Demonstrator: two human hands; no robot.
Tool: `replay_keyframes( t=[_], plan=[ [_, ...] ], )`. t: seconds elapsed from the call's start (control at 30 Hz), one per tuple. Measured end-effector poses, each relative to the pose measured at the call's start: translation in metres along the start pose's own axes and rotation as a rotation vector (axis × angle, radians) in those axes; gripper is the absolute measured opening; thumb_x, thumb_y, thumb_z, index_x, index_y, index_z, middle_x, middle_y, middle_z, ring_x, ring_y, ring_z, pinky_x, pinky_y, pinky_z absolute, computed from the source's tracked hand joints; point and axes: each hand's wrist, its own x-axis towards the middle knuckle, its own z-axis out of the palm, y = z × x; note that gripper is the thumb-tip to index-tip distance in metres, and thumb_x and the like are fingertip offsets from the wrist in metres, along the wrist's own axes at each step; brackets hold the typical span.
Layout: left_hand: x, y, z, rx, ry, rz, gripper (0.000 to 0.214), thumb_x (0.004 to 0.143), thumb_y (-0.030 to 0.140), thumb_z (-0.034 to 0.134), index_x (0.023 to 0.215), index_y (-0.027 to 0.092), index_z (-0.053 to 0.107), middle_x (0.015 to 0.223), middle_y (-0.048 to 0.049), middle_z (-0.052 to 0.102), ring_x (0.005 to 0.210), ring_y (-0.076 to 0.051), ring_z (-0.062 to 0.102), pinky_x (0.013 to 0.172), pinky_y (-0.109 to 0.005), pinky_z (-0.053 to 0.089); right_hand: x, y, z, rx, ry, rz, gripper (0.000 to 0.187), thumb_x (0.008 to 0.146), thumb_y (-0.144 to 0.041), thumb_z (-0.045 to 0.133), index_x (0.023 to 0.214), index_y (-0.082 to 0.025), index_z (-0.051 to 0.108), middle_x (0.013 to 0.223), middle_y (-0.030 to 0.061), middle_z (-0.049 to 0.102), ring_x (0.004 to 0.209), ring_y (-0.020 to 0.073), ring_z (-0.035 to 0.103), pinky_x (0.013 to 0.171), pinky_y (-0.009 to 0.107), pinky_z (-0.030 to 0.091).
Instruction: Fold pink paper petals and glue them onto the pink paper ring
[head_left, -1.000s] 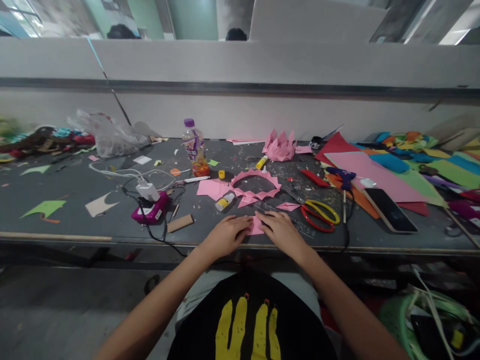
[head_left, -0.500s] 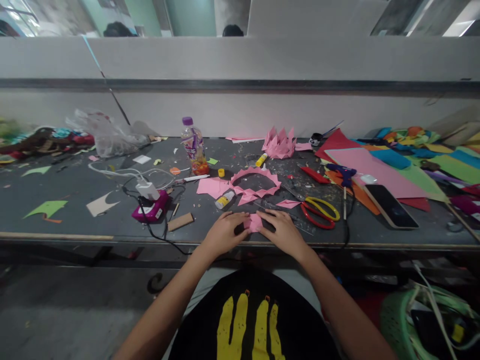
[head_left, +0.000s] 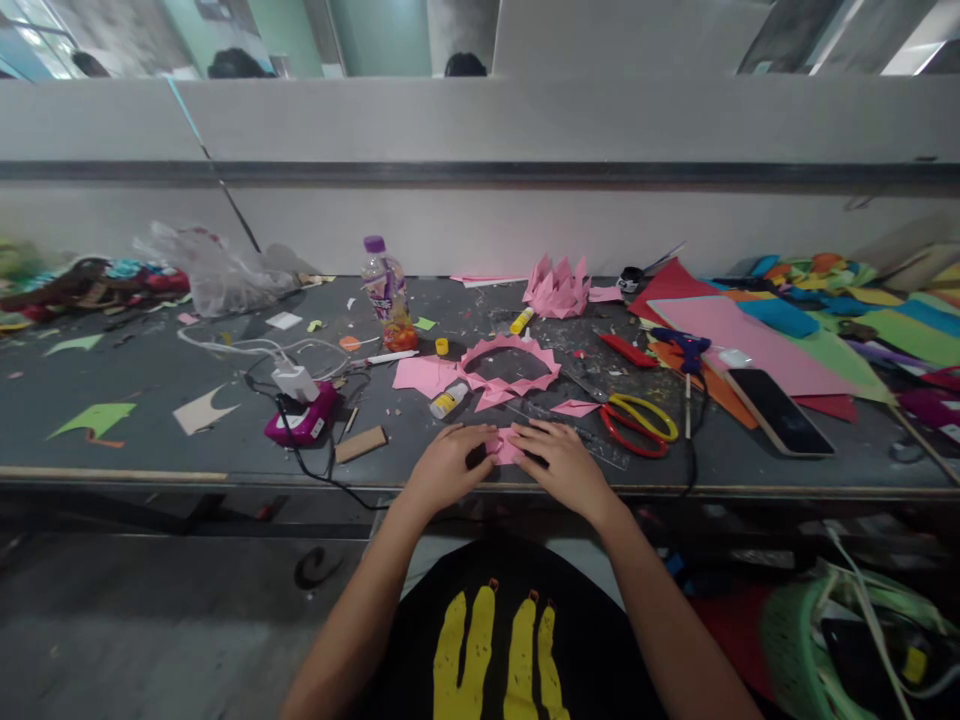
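- Pink paper piece (head_left: 505,450): lying at the near edge of the grey table (head_left: 247,455), between the two hands.
- Left hand (head_left: 454,465): fingers curved, fingertips on the paper's left part — whether it pinches or only presses, cannot tell.
- Right hand (head_left: 561,462): fingers lightly bent over the paper's right part; grip likewise cannot be determined.
- Zigzag pink paper ring (head_left: 496,386): just beyond the hands, small glue bottle (head_left: 448,401) at its left.
- Scissors (head_left: 616,404): red and yellow handles, right of the right hand.
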Motion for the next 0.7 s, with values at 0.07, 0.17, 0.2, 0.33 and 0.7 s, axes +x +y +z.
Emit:
replay_keyframes(
  t=[0.07,0.17,0.2,0.33,0.7],
  plan=[
    [0.0002,0.0004,-0.0006,-0.013,0.013,-0.001,0.032,0.083,0.025,0.054,0.114,0.02,0.058,0.12,-0.0067,0.063,0.112,-0.021,0.057,0.102,-0.041,0.038,-0.0002,0.0003,0.0,-0.002,-0.007,0.003,0.03,0.09,-0.033,0.047,0.117,-0.03,0.061,0.13,-0.0002,0.056,0.122,0.0254,0.048,0.099,0.049,0.036],
    [0.0007,0.002,-0.0017,-0.026,0.025,-0.003,0.032,0.083,0.024,0.054,0.114,0.02,0.058,0.117,-0.007,0.064,0.109,-0.022,0.059,0.1,-0.04,0.041,-0.0004,0.0006,0.0005,0.001,-0.004,0.008,0.03,0.091,-0.034,0.047,0.117,-0.03,0.062,0.13,0.0,0.057,0.122,0.0257,0.048,0.1,0.05,0.035],
    [0.0008,0.0027,-0.0021,-0.029,0.031,-0.004,0.032,0.083,0.023,0.054,0.113,0.02,0.059,0.117,-0.0068,0.065,0.108,-0.022,0.059,0.098,-0.039,0.042,-0.0005,0.0008,0.0008,0.003,0.0,0.007,0.03,0.091,-0.034,0.047,0.116,-0.03,0.062,0.13,0.0001,0.057,0.122,0.0258,0.048,0.1,0.05,0.035],
    [0.0008,0.0058,-0.0035,-0.046,0.072,-0.026,0.029,0.084,0.024,0.051,0.111,0.018,0.061,0.113,-0.0073,0.066,0.104,-0.021,0.061,0.094,-0.036,0.045,-0.0008,0.0015,0.0017,0.017,0.015,-0.019,0.027,0.091,-0.033,0.048,0.112,-0.031,0.064,0.128,0.0003,0.058,0.121,0.026,0.048,0.099,0.05,0.036],
    [0.0,0.0042,-0.0016,-0.035,0.097,-0.004,0.027,0.081,0.02,0.052,0.105,0.016,0.064,0.111,-0.0075,0.067,0.105,-0.021,0.061,0.095,-0.035,0.045,-0.0011,0.0058,0.005,0.125,0.129,-0.112,0.012,0.085,-0.022,0.059,0.093,-0.024,0.067,0.113,0.0033,0.067,0.11,0.0225,0.054,0.093,0.042,0.04]
  ],
)
